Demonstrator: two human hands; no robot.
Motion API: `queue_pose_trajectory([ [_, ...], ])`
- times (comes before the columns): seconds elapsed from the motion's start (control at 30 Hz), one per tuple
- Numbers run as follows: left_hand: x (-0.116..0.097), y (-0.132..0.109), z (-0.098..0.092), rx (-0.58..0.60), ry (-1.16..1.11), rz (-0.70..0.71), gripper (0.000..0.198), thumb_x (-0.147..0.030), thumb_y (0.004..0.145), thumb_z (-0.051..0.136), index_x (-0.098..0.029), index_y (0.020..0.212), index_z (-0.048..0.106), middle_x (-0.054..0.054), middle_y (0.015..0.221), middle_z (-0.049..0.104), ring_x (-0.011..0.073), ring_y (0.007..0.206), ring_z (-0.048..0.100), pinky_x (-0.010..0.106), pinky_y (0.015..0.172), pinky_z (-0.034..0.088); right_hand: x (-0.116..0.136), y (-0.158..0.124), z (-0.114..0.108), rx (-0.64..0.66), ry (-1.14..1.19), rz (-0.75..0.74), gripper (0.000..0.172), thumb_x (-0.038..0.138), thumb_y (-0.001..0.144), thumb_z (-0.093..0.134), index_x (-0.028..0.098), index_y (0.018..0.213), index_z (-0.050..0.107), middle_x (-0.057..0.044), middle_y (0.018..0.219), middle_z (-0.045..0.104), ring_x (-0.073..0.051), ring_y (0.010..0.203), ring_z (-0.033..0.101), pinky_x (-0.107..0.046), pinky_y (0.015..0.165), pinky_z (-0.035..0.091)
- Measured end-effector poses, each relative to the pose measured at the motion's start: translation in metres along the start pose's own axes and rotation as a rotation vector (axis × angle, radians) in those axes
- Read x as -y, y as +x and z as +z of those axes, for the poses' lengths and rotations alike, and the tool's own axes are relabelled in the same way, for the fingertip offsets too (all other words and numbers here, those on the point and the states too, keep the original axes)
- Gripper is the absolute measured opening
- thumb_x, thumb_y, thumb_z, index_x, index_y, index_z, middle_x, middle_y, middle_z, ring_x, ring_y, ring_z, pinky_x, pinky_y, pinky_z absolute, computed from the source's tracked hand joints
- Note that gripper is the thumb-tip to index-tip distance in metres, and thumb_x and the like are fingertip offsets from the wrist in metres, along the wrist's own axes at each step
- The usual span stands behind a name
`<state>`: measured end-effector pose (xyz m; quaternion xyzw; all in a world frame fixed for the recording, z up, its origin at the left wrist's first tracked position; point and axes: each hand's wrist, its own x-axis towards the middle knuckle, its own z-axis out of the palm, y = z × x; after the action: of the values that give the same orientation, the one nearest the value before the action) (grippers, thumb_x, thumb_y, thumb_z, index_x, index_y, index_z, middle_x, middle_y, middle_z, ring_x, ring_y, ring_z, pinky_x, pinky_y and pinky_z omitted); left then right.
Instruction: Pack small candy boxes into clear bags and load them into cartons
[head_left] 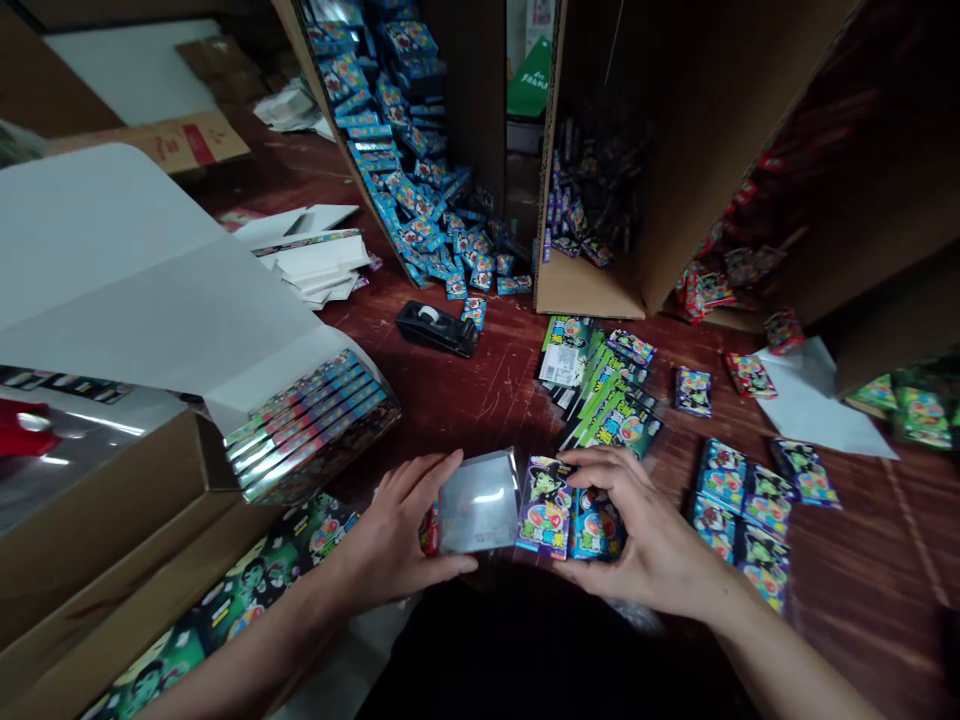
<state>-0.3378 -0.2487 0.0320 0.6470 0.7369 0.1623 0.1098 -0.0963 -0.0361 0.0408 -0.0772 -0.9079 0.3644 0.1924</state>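
My left hand (405, 520) is closed on a clear plastic box (480, 503), thumb below and fingers above; a bit of red packaging shows at its left end. Close beside its open right end, my right hand (630, 530) grips small printed cartons between thumb and fingers: a purple one (546, 508) in front and a blue one (596, 525) next to it. Just beyond my right hand lies a fanned pile of green-and-black printed packs (611, 395). Blue cartons (721, 477) and purple cartons (766, 500) sit grouped to the right.
Tall cardboard boxes stand open at the back, holding blue cartons (420, 210), purple cartons (577, 220) and red packs (709, 290). A black tape dispenser (437, 328) lies mid-table. At left, a white-flapped display box (311, 425) holds rows of packs above a brown carton (105, 540).
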Motion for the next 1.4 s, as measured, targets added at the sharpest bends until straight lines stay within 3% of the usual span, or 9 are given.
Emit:
queue_pose_trajectory([
  [0.23,0.000,-0.008,0.006,0.056,-0.019,-0.002,0.117,-0.055,0.071,0.083,-0.030,0.160,0.012,0.015,0.146,0.047,0.0361,0.131,0.050,0.054,0.109,0.044,-0.003,-0.003,0.001,0.123,0.133,-0.020,0.069,0.031,0.070,0.083,0.030,0.126,0.042,-0.008,0.139,0.052,-0.027,0.129,0.049,-0.043,0.107,0.043],
  [0.5,0.000,-0.007,0.004,0.069,-0.038,-0.057,0.115,-0.057,0.071,0.082,-0.030,0.160,0.014,0.017,0.149,0.045,0.0372,0.134,0.049,0.057,0.109,0.044,-0.002,-0.002,0.003,0.048,0.137,0.048,0.071,0.028,0.067,0.083,0.029,0.125,0.043,-0.009,0.134,0.052,-0.028,0.125,0.051,-0.045,0.105,0.044],
  [0.97,-0.011,-0.003,-0.001,0.157,-0.183,-0.205,0.111,-0.052,0.066,0.082,-0.025,0.159,0.027,0.017,0.155,0.043,0.0407,0.141,0.043,0.061,0.114,0.037,-0.015,0.007,-0.006,0.137,0.209,0.059,0.069,0.028,0.066,0.085,0.031,0.122,0.044,-0.007,0.134,0.052,-0.028,0.126,0.052,-0.045,0.106,0.043],
  [1.17,-0.009,-0.007,0.001,0.189,-0.206,-0.153,0.114,-0.057,0.064,0.083,-0.025,0.159,0.029,0.017,0.155,0.044,0.0401,0.140,0.045,0.055,0.112,0.042,-0.023,0.011,-0.002,0.220,0.371,0.040,0.072,0.025,0.063,0.084,0.028,0.122,0.045,-0.008,0.134,0.054,-0.026,0.122,0.057,-0.040,0.103,0.047],
  [1.3,-0.010,-0.004,0.000,0.181,-0.113,-0.145,0.111,-0.053,0.063,0.084,-0.026,0.157,0.032,0.018,0.152,0.048,0.0427,0.136,0.047,0.064,0.110,0.039,-0.024,0.013,0.002,0.242,0.248,0.052,0.070,0.027,0.064,0.083,0.027,0.124,0.047,-0.009,0.134,0.055,-0.028,0.123,0.056,-0.043,0.105,0.046],
  [1.4,-0.012,0.000,-0.001,0.191,-0.072,-0.149,0.112,-0.050,0.060,0.086,-0.024,0.156,0.034,0.019,0.150,0.049,0.0424,0.134,0.049,0.064,0.110,0.039,-0.022,0.015,0.002,0.242,0.171,0.019,0.071,0.029,0.064,0.083,0.027,0.125,0.047,-0.009,0.133,0.056,-0.028,0.123,0.056,-0.044,0.105,0.046],
])
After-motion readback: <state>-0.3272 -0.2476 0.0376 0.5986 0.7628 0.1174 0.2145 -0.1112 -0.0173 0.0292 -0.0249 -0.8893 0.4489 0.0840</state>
